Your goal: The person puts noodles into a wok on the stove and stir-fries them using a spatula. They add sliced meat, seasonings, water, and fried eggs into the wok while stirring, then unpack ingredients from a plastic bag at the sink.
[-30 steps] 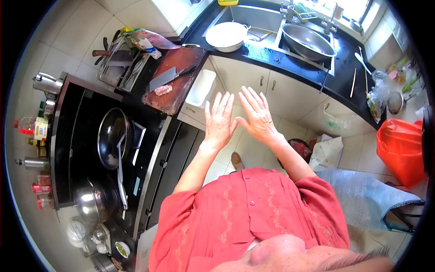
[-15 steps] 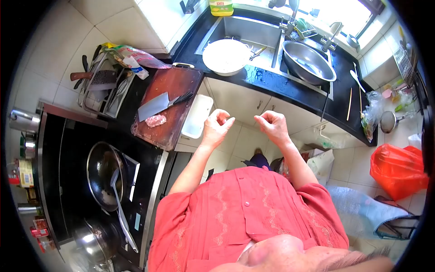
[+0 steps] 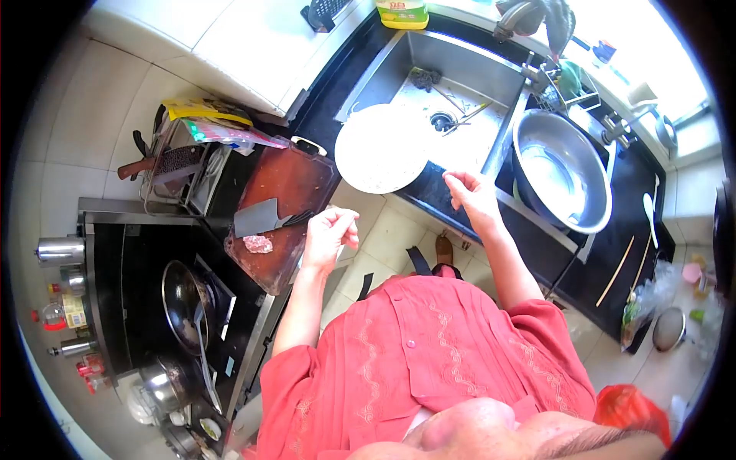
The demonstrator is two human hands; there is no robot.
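Note:
My left hand [image 3: 332, 234], its fingers curled with nothing visible in them, is over the near right edge of the brown cutting board [image 3: 291, 172]. Beside it is the dark handle of a cleaver [image 3: 257, 218] lying flat on the board. A small lump of pink raw meat [image 3: 258, 244] lies just below the blade. My right hand [image 3: 474, 201] is at the counter's front edge, thumb and forefinger pinched together and nothing showing between them. A white bowl [image 3: 381, 149], its contents washed out by glare, stands at the sink's front, between and beyond my hands.
The steel sink [image 3: 418, 50] holds scraps round its drain. Right of it sits a large steel basin [image 3: 563, 172]. Chopsticks [image 3: 616, 271] lie on the right counter. On the left are a knife rack [image 3: 165, 165] and a wok [image 3: 180, 303] with a spatula [image 3: 203, 353].
The view has turned and come closer to the sink. My left hand has moved toward the cutting board, and my right hand has reached the counter edge. Both stay curled.

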